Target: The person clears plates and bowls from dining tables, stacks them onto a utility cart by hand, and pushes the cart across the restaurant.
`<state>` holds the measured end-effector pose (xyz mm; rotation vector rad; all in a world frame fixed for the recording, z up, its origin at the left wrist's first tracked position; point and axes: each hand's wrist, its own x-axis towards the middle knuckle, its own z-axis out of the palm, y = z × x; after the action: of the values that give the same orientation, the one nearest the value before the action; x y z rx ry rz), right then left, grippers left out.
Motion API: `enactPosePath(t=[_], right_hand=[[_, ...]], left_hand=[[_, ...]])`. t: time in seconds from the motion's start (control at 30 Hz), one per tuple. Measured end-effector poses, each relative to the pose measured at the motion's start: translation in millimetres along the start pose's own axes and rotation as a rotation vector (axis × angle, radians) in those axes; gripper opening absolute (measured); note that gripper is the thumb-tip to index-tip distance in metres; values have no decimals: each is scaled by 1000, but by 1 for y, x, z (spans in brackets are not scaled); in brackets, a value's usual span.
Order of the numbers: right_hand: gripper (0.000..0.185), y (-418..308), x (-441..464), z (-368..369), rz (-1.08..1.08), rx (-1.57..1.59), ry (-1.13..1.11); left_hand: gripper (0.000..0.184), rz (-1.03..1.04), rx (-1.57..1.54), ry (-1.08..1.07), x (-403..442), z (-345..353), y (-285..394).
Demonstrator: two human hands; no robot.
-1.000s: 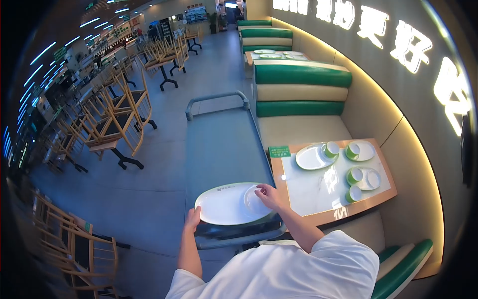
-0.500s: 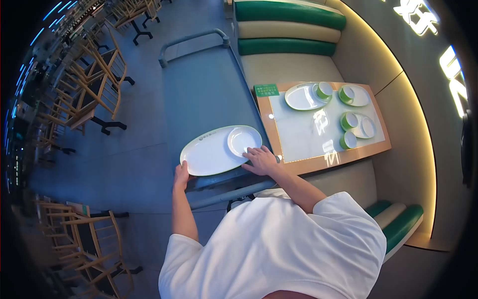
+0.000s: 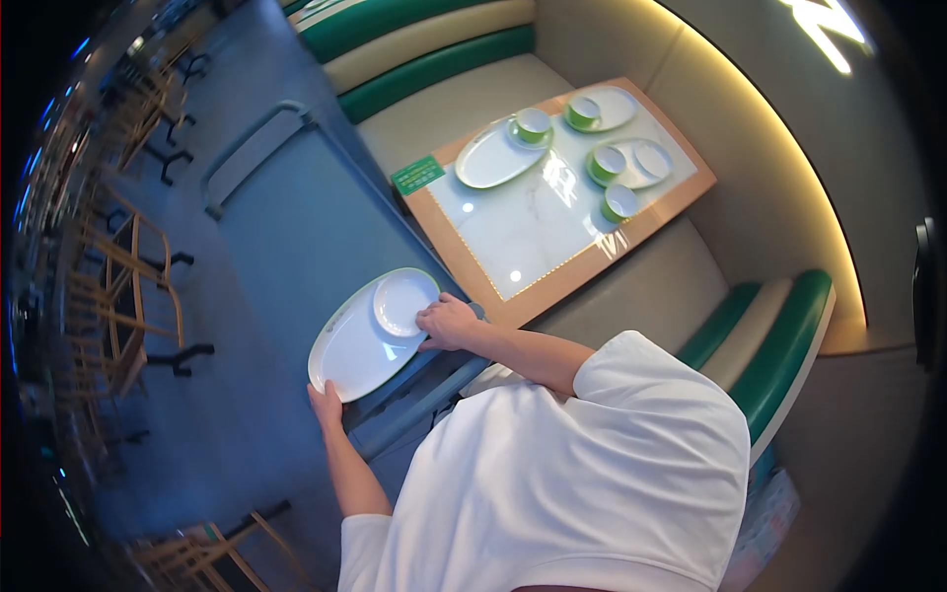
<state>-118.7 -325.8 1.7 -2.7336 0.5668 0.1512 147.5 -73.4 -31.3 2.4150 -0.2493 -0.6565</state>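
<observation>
Both of my hands hold a white oval plate [image 3: 353, 350] with a thin green rim over the near end of a grey cart. A small round white dish [image 3: 401, 303] rests on the plate's far right part. My left hand [image 3: 326, 403] is closed on the near left end, thumb on the rim and fingers underneath. At the right end, my right hand [image 3: 451, 324] has its fingers over the edge of the small dish and the plate's rim. Part of that grip is hidden.
The grey cart [image 3: 296, 212] stands beside a wood-edged table [image 3: 473, 252]. Farther back on it are oval plates [image 3: 490, 164] and green-and-white cups [image 3: 619, 202], plus a green card [image 3: 418, 175]. Bench seats [image 3: 631, 281] flank the table; wooden chairs [image 3: 123, 340] stand left.
My view has turned to the right, so the table and cart appear tilted and farther left. The plate is still in both hands, now at a steeper slant in view.
</observation>
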Motion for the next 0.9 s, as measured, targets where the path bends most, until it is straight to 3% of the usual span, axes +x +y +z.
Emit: enactPosePath(t=[0.1, 0.13, 0.2, 0.27, 0.33, 0.37, 0.4, 0.5, 0.53, 0.6, 0.67, 0.73, 0.77, 0.8, 0.83, 0.9], right_hand=[[51, -1, -2, 1, -9, -22, -21], [51, -1, -3, 0, 22, -10, -8], [50, -1, -5, -4, -1, 15, -42], [43, 1, -7, 0, 13, 45, 21], [34, 8, -14, -5, -121, 384, 184], [27, 14, -20, -7, -206, 527, 345], [27, 20, -26, -11, -187, 537, 366], [23, 64, -52, -15, 45, 983, 783], [22, 88, -62, -9, 177, 995, 875], [22, 150, -87, 5, 391, 913, 1049], [24, 212, -123, 16, 738, 937, 986], [29, 268, -159, 18, 907, 877, 982], [31, 290, -175, 10, 967, 819, 975], [33, 305, -188, 3, 1027, 762, 963], [35, 315, -198, -9, 1033, 750, 983], [37, 348, -205, -23, 1024, 726, 997]], left_hand=[[48, -86, 116, -59, -11, -6, 20], [48, -61, 137, -75, -8, -2, 14], [47, 145, 241, 128, 3, 7, -10], [48, 189, 276, 145, 6, 7, -18], [49, 243, 311, 189, 23, 4, -36], [52, 177, 306, 183, 22, 0, -30], [54, 107, 300, 174, 17, -3, -26], [63, 185, 454, 297, -20, -6, 5], [63, 180, 463, 288, -33, -3, 15], [71, 358, 579, 267, -58, 5, 44], [71, 366, 613, 205, -82, 24, 65], [66, 653, 512, -26, -80, 41, 57], [66, 639, 532, -13, -92, 46, 68], [64, 554, 569, -140, -106, 53, 83], [62, 466, 591, -265, -116, 58, 92], [61, 422, 610, -316, -119, 61, 91]])
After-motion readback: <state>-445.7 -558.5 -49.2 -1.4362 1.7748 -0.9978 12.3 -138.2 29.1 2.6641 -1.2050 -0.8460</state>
